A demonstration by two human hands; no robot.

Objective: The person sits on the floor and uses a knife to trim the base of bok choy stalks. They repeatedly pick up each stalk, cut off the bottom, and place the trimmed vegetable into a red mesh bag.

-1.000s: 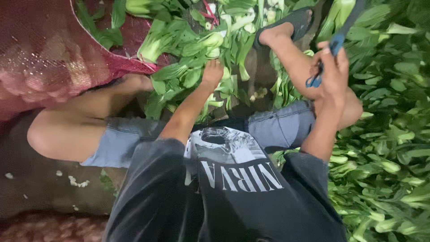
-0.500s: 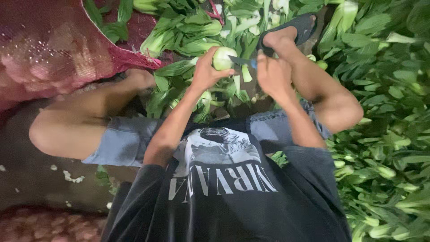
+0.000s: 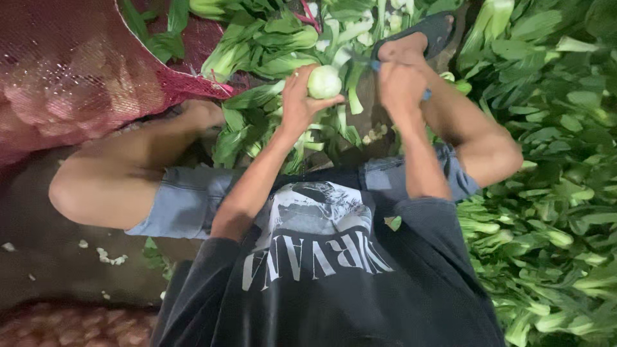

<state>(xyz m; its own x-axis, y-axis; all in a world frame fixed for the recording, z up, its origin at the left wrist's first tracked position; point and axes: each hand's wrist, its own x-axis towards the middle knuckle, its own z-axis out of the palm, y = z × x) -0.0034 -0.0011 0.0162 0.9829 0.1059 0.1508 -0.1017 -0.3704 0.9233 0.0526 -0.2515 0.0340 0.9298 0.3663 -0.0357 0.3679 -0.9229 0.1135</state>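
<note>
Bok choy (image 3: 323,82) base-up in left hand (image 3: 297,103), held over the leaf pile between the person's knees.
Left hand's grip wraps the stalk end, fingers closed. Right hand (image 3: 400,87) fisted tight around a blue-handled knife (image 3: 424,94), just beside the bulb. Red mesh sack (image 3: 71,71) at left; more greens (image 3: 553,193) heaped at right.

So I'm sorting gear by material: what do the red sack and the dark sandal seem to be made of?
The red mesh sack looks like woven plastic netting: an open grid with pale round lumps showing through and a slight sheen. The dark slip-on sandal looks like matte rubber or foam, smooth and moulded in one piece, though the dim light leaves that open.
</note>
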